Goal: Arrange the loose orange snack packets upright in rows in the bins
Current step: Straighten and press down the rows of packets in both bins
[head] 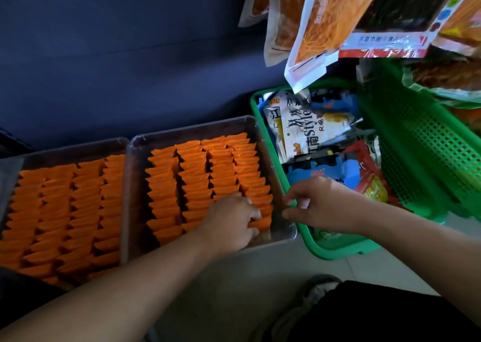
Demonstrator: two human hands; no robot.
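Two clear plastic bins stand side by side on the floor. The left bin (65, 150) holds several full rows of upright orange packets (59, 211). The right bin (192, 128) also holds several rows of orange packets (197, 175). My left hand (231, 224) reaches into the right bin's near right corner, its fingers curled round an orange packet (261, 223) at the near end of the rightmost row. My right hand (315, 203) is at the right bin's right wall, finger and thumb pinching its rim beside the green basket.
A green plastic basket (338, 250) full of mixed snack bags touches the right bin. A second green basket (429, 138) stands further right. Large snack bags (325, 24) hang overhead at the top right. A dark blue wall runs behind the bins. My shoe (315, 292) is near the bottom.
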